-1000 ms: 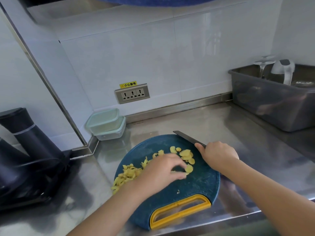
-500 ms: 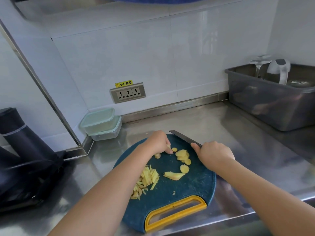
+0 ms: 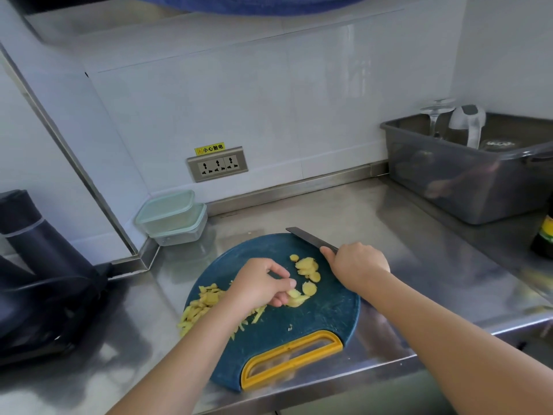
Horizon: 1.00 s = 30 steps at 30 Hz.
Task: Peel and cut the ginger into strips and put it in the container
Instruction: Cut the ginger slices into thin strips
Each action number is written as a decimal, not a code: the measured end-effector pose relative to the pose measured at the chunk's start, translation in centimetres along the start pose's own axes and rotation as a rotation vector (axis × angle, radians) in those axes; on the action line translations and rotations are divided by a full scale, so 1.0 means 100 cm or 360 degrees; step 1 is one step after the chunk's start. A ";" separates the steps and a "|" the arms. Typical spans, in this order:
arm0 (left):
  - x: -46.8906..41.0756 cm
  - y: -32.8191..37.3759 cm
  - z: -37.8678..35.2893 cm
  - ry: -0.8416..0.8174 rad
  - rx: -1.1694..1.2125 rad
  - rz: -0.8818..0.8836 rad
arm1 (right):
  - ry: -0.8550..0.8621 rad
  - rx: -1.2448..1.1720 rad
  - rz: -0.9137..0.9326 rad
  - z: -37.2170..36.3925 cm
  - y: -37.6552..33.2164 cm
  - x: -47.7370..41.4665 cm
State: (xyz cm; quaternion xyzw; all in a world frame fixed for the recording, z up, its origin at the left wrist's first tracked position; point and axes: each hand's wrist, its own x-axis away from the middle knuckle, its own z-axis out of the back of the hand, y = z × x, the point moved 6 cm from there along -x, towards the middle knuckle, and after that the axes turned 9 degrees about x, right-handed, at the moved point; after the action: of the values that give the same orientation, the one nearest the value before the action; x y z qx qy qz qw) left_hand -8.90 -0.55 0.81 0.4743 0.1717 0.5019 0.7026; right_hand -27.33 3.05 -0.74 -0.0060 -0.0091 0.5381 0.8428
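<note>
A round blue cutting board [image 3: 326, 316] with a yellow handle lies on the steel counter. On its left side sits a pile of ginger strips [image 3: 201, 307]. Several ginger slices [image 3: 306, 266] lie near the board's middle. My left hand [image 3: 260, 284] pinches ginger slices [image 3: 294, 296] at the board's centre. My right hand [image 3: 357, 265] grips the handle of a dark knife [image 3: 308, 238], whose blade points away to the upper left over the board's far edge. Two stacked clear containers [image 3: 172, 217] with pale green lids stand by the wall behind the board.
A grey plastic tub [image 3: 466, 187] with a glass and a white kettle stands at the back right. A dark bottle [image 3: 546, 235] is at the right edge. A black appliance [image 3: 39, 283] fills the left. A wall socket [image 3: 217, 164] is behind the board.
My left hand moved from the far side of the board back to its centre and took hold of ginger slices. The right hand and knife hardly moved.
</note>
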 end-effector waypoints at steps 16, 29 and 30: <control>0.019 0.001 -0.015 0.0271 -0.0681 -0.0690 | -0.0027 -0.0029 -0.0060 0.001 -0.001 0.000; 0.027 -0.003 -0.024 0.0010 -0.0989 -0.0886 | -0.0468 -0.0907 -0.0051 0.027 0.003 0.025; 0.027 -0.002 -0.024 -0.0021 -0.1018 -0.0893 | -0.0519 -0.0964 -0.0017 0.029 0.004 0.032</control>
State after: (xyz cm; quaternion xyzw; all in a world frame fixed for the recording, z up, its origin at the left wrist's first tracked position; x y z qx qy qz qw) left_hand -9.31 2.99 0.17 0.1706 0.1252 0.3162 0.9248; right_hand -26.40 6.10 2.19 -0.1699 -0.3032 0.5005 0.7929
